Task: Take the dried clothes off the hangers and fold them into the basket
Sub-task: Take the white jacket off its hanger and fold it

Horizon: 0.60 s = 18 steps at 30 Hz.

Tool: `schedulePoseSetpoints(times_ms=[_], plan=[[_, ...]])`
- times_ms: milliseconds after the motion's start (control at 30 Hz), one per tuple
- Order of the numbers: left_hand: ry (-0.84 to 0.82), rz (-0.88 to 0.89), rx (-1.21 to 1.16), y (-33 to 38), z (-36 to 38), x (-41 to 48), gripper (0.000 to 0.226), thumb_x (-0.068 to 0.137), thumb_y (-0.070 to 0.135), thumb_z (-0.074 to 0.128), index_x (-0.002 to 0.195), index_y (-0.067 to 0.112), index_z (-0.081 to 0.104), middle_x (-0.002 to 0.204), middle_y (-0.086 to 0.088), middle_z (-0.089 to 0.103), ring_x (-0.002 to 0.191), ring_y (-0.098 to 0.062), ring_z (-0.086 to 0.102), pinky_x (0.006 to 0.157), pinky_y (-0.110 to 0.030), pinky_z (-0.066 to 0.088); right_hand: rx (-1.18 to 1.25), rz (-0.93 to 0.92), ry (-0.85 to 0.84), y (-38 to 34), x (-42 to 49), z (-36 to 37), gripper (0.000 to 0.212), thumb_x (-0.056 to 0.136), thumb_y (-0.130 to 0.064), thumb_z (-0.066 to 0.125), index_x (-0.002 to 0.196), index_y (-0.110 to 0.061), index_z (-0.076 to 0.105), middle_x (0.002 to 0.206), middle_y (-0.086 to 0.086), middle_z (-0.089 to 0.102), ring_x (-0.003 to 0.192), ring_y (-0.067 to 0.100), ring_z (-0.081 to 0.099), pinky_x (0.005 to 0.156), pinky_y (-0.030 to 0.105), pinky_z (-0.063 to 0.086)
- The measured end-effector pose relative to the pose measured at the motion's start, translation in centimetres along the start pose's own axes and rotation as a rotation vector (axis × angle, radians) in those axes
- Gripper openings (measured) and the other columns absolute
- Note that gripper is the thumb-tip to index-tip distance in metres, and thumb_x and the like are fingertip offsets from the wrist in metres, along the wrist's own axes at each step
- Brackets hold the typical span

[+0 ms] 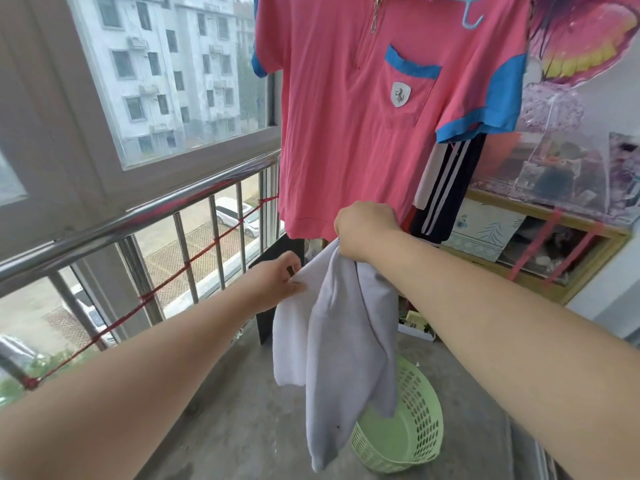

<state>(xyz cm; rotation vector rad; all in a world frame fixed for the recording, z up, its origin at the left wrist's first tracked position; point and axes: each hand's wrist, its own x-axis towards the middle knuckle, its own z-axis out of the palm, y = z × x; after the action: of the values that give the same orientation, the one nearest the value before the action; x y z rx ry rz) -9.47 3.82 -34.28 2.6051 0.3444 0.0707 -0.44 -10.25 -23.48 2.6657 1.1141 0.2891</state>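
Both hands hold a grey garment [339,358] above the green basket [415,427] on the concrete floor [242,427]: the right hand [363,230] has its grip bunched round the top, the left hand [280,282] pinches an edge. A pink shirt [346,133] on a blue hanger [472,19] hangs just behind, with a steel railing [138,216] at left.

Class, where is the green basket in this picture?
In the head view, the green basket sits on the concrete floor, bottom centre-right, partly behind the grey garment held by the right hand.
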Motion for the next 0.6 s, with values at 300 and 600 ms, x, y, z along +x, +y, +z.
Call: schedulePoseSetpoints(times_ms=[300, 600], plan=[[-0.07, 0.062, -0.308, 1.8, 2.2, -0.9, 0.047, 0.075, 0.057, 0.07, 0.11, 0.043, 0.043, 0.115, 0.013, 0.053, 0.106, -0.014, 0.053, 0.089, -0.034, 0.043, 0.082, 0.112, -0.009, 0.8, -0.5, -1.2, 0.02, 0.08, -0.008, 0.046, 0.063, -0.016, 0.039, 0.067, 0.002, 0.043, 0.072, 0.026, 0.049, 0.066, 0.031, 0.04], [-0.014, -0.17, 0.089, 0.3, 3.5, 0.7, 0.056, 0.074, 0.072, 0.055, 0.124, 0.046, 0.052, 0.119, 0.006, 0.047, 0.12, -0.02, 0.043, 0.098, -0.043, 0.03, 0.149, 0.12, 0.019, 1.7, -0.7, -2.9, 0.014, 0.071, -0.005, 0.044, 0.068, -0.017, 0.051, 0.068, 0.001, 0.049, 0.057, 0.018, 0.042, 0.062, 0.03, 0.038]])
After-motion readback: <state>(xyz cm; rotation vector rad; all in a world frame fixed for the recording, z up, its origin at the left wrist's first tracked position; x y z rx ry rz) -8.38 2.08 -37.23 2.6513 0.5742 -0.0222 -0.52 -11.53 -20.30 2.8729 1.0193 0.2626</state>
